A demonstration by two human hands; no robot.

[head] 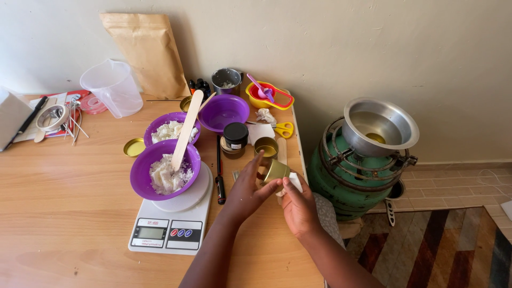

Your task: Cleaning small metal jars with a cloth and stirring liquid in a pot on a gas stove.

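Note:
My left hand [246, 188] grips a small gold tin [276, 170] tilted on its side above the wooden table [69, 202]. My right hand [298, 207] pinches a piece of white paper or cloth [294, 181] against the tin's lower side. Just beyond them stand a second open gold tin [266, 147] and a small dark jar with a black lid [235, 138]. To the left a purple bowl of white wax flakes [165, 170] sits on a white kitchen scale [172, 224], with a wooden stick [187, 129] leaning in it.
Two more purple bowls [224, 112], yellow-handled scissors [284, 129], a clear plastic jug [111, 88], a brown paper pouch [146, 50], a metal cup [226, 80] and measuring spoons [269, 96] crowd the back. A green gas cylinder with a metal pot [373, 128] stands right of the table.

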